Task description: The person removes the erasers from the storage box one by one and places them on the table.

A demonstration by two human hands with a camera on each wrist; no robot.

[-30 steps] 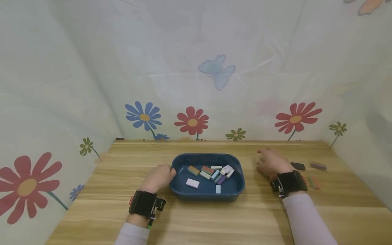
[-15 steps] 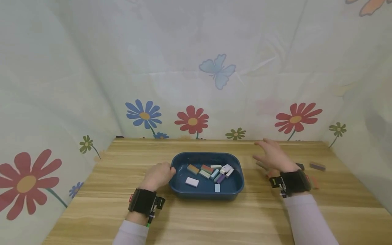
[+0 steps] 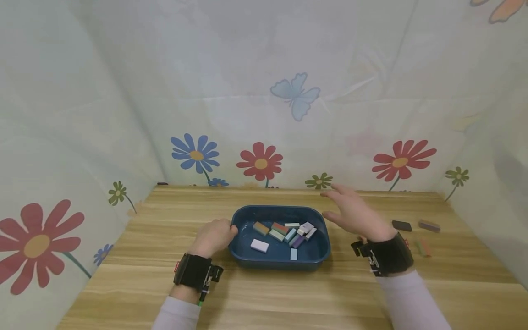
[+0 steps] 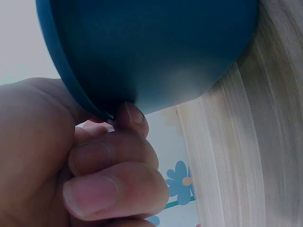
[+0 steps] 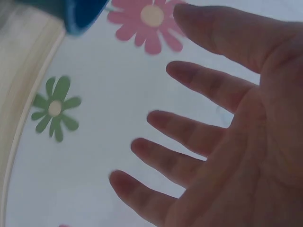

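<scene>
A dark blue plastic tub (image 3: 276,265) stands on the table. Inside lie several small rectangular blocks that look like erasers, among them a white one (image 3: 259,246), a purple one (image 3: 296,241) and a brownish one (image 3: 261,228). My left hand (image 3: 213,238) pinches the tub's left rim, fingers curled beneath it in the left wrist view, where the tub wall (image 4: 156,52) fills the top. My right hand (image 3: 355,213) hovers by the tub's right end. Its fingers are spread and hold nothing, as the palm (image 5: 236,137) in the right wrist view shows.
To the right on the wooden table (image 3: 280,302) lie a black block (image 3: 402,225), a brown and purple block (image 3: 429,225) and an orange and green one (image 3: 423,248). Something reddish shows partly behind the right wrist. A flower-printed curtain (image 3: 222,114) encloses the back and sides.
My right hand has risen off the table, spread its fingers and moved left toward the tub. The left hand and the tub have stayed in place.
</scene>
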